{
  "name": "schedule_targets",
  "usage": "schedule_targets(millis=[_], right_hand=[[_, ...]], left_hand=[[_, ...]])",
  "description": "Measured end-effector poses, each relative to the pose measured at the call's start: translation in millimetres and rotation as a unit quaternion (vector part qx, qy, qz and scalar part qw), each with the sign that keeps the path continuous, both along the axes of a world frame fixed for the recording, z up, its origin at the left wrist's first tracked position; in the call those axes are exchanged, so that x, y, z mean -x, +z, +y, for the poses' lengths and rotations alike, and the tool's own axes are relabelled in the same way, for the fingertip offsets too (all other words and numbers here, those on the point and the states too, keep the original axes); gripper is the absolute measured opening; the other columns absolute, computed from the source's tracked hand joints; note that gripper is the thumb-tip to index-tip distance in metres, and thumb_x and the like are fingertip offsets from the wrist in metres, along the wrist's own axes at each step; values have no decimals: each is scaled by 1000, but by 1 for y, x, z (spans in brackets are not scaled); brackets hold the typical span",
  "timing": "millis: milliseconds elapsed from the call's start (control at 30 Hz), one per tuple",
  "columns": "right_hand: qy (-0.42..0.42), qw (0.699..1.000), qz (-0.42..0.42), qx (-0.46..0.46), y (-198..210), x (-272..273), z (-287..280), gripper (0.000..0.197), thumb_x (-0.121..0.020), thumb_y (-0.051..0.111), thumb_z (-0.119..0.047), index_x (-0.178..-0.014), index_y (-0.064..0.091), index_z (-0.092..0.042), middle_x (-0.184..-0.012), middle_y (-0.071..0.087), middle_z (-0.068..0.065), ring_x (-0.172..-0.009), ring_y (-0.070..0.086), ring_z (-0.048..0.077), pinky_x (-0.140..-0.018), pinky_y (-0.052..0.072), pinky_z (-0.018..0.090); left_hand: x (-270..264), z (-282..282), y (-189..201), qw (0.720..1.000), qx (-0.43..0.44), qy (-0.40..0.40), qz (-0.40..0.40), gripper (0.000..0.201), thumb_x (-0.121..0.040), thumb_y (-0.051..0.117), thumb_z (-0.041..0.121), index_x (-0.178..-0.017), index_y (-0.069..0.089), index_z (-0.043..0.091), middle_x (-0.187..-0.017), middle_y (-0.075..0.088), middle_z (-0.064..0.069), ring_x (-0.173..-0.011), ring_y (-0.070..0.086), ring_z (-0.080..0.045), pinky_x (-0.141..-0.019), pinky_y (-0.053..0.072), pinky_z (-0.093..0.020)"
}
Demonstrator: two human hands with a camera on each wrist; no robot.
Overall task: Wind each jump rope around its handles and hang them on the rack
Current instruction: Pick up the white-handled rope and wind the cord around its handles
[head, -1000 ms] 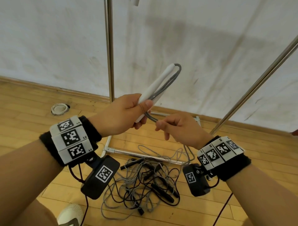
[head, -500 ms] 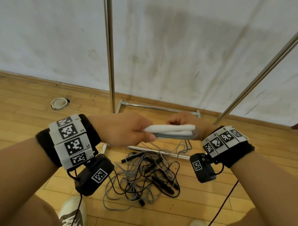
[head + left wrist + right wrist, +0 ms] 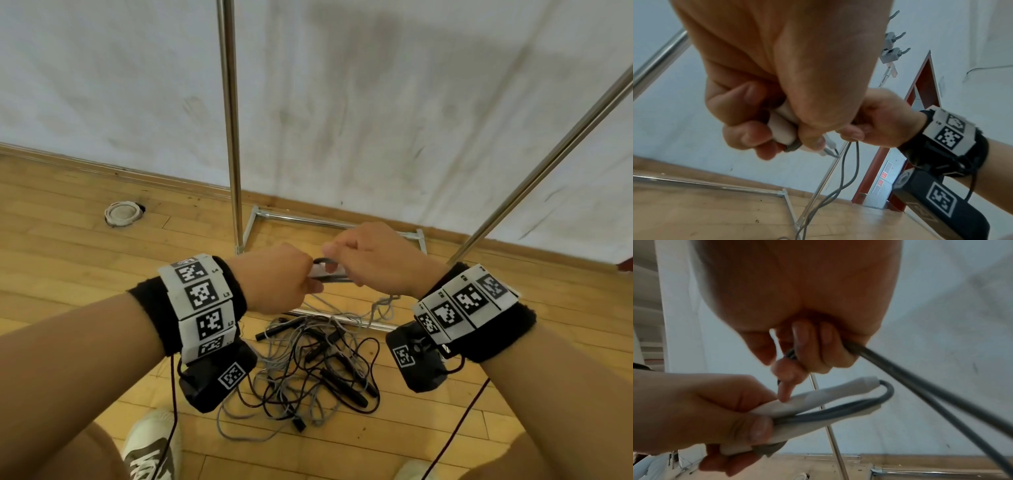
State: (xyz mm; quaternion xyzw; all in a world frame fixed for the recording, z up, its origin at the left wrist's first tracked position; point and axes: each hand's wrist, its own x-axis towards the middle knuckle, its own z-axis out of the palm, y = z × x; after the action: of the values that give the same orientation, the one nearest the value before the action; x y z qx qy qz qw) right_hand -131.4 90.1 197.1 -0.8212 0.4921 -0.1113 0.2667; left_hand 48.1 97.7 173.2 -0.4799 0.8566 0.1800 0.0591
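Our left grip [image 3: 277,279] clenches the two white handles [image 3: 818,400] side by side. Just right of it, our right grip [image 3: 373,260] pinches the grey rope [image 3: 900,369]. Below both, tangled ropes [image 3: 308,363] lie on the floor by the rack [image 3: 228,113].

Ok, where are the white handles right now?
In the head view the white handles are centre frame, gripped together in the left hand, the right hand just beside them, above the rope pile.

The rack's poles [image 3: 230,120] are polished, shiny metal. The floor [image 3: 68,246] is smooth varnished wood planks. The white handles [image 3: 818,400] look matt plastic; the grey cord [image 3: 941,386] looks smooth and rubbery. The wristbands [image 3: 150,315] are black cloth.
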Motion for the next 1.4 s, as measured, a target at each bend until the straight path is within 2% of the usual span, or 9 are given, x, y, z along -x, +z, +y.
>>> schedule_targets(millis=[133,233,433,733,967,1100,1200,1333,1400], right_hand=[[-19,997,-60,-45,4,0,5,24,-95,52,-16,-78,69,-17,-63,71,-5,-45,54,1,-50,44,17],[-53,985,-137,-89,-1,-1,9,8,-94,62,-18,-87,64,-14,-70,74,-2,-52,64,7,-49,46,18],[-116,954,-270,-69,-5,0,16,17,-87,74,-18,-77,62,-11,-65,73,4,-52,66,12,-47,48,21],[-90,917,-370,-117,-12,12,24,13,-88,63,8,-91,69,-3,-80,75,16,-64,70,21,-59,56,29],[-81,927,-341,-134,-15,18,26,37,-77,69,-36,-85,73,0,-59,64,14,-39,46,13,-40,35,19],[-11,947,-294,-127,-15,22,24,14,-88,64,-21,-94,75,-13,-68,63,11,-54,48,27,-51,42,30],[45,959,-229,-163,-19,31,21,22,-94,58,-2,-101,70,-20,-85,71,2,-75,64,17,-71,54,26],[30,975,-65,-213,-29,33,15,37,-100,53,-9,-80,72,-34,-67,68,-15,-62,63,-2,-61,48,15],[35,967,-39,-251,-32,31,14,36,-98,48,3,-88,74,-19,-66,67,-14,-57,58,-1,-59,47,15]], left_hand=[[-1,-6,3,998,45,-3,41,21,-104,40,32,-99,59,24,-70,52,2,-59,49,-14,-56,40,-29],[-1,-9,8,995,57,-7,79,29,-104,38,27,-78,48,27,-68,52,3,-60,49,-16,-55,40,-28],[-11,-13,21,967,-54,46,243,23,-101,46,32,-81,55,29,-65,63,9,-49,54,0,-45,44,-14],[-13,-5,29,951,-56,70,296,20,-102,47,30,-85,55,23,-71,63,7,-58,58,-8,-61,52,-32],[-14,6,42,932,-92,23,351,20,-103,46,23,-85,55,22,-65,58,11,-55,53,-3,-55,44,-18],[-18,9,45,935,-117,8,335,17,-102,47,26,-93,57,17,-67,58,9,-58,54,-7,-58,48,-25],[-20,16,47,928,-172,-38,329,13,-99,48,30,-95,59,27,-69,59,7,-61,55,-10,-59,48,-24],[-17,25,46,938,-193,-84,277,23,-101,51,26,-84,55,39,-72,61,6,-60,56,-10,-59,49,-28],[-18,28,45,941,-206,-95,251,20,-101,51,28,-82,54,33,-71,60,6,-59,55,-8,-59,48,-29]])
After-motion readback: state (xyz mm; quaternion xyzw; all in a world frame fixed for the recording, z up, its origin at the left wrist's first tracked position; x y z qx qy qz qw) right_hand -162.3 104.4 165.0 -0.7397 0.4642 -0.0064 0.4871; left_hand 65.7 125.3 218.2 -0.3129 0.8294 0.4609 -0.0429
